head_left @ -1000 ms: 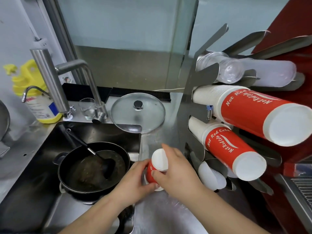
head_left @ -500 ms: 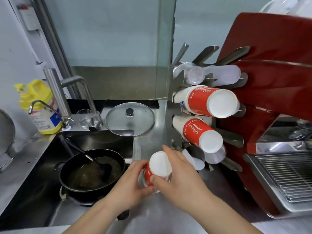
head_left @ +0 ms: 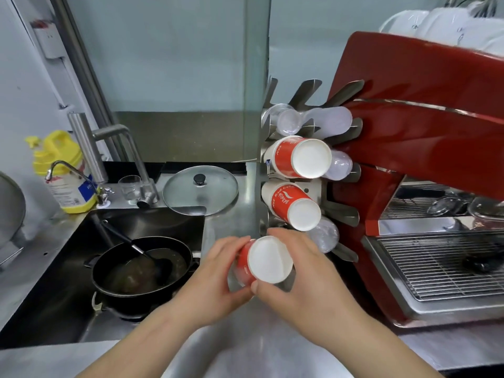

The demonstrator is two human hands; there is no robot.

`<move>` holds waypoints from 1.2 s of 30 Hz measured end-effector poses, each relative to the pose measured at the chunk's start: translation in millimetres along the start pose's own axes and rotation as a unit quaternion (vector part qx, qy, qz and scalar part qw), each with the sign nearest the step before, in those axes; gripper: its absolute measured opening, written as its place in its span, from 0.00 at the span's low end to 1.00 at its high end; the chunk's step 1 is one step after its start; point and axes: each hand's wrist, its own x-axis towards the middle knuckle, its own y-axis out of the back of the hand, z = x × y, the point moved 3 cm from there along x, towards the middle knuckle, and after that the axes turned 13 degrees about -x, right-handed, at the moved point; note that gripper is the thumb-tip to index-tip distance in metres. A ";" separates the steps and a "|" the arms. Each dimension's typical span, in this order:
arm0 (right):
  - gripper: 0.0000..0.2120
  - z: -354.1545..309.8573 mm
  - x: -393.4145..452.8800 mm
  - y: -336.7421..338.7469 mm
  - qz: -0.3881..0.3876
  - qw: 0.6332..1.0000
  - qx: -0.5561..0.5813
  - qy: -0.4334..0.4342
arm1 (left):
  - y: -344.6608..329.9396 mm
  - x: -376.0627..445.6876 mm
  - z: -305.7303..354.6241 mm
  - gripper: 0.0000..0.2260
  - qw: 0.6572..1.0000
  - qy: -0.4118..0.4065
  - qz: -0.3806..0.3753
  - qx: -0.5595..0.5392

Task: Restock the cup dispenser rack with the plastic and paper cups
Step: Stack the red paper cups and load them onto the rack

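Note:
A red paper cup stack [head_left: 266,261] with a white base facing me is held by both hands just below the metal cup dispenser rack [head_left: 313,186]. My left hand [head_left: 218,279] grips its left side; my right hand [head_left: 302,276] curls round its right side. The rack's middle slots hold two red paper cup stacks [head_left: 300,158] [head_left: 293,205]. Clear plastic cups [head_left: 289,122] and frosted plastic cups [head_left: 334,120] fill the top slots. More clear cups [head_left: 326,234] sit in a lower slot.
A red espresso machine [head_left: 425,148] with a drip grate [head_left: 441,263] stands right of the rack. Left is a sink holding a black pan [head_left: 141,271] and ladle, a glass lid [head_left: 200,189], a faucet [head_left: 90,148], a small glass [head_left: 130,189] and a yellow detergent bottle [head_left: 64,170].
The view has pulled back and turned right, so the rack looks smaller and the espresso machine shows. Both hands keep their hold on the red cup stack, its base now facing me more squarely.

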 end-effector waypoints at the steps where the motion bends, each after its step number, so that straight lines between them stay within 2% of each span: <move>1: 0.30 1.5 -1.5 5.8 0.005 1.000 0.001 0.006 | -0.8 2.8 5.6 0.36 1.000 -0.014 -0.006 0.010; 9: 0.33 10.8 -9.8 51.4 0.071 0.995 0.010 0.074 | -5.7 30.9 50.2 0.39 0.992 -0.119 -0.011 0.050; 21: 0.33 24.5 -24.1 88.3 0.140 0.984 -0.019 0.111 | -18.5 54.8 93.6 0.39 0.976 -0.206 -0.037 0.066; 28: 0.32 38.8 -18.7 75.8 0.167 0.976 -0.044 0.132 | -28.1 68.7 89.3 0.35 0.966 -0.248 -0.025 0.064; 36: 0.29 60.0 -5.9 38.0 0.162 0.976 -0.050 0.137 | -32.4 72.7 60.9 0.35 0.970 -0.226 -0.052 0.077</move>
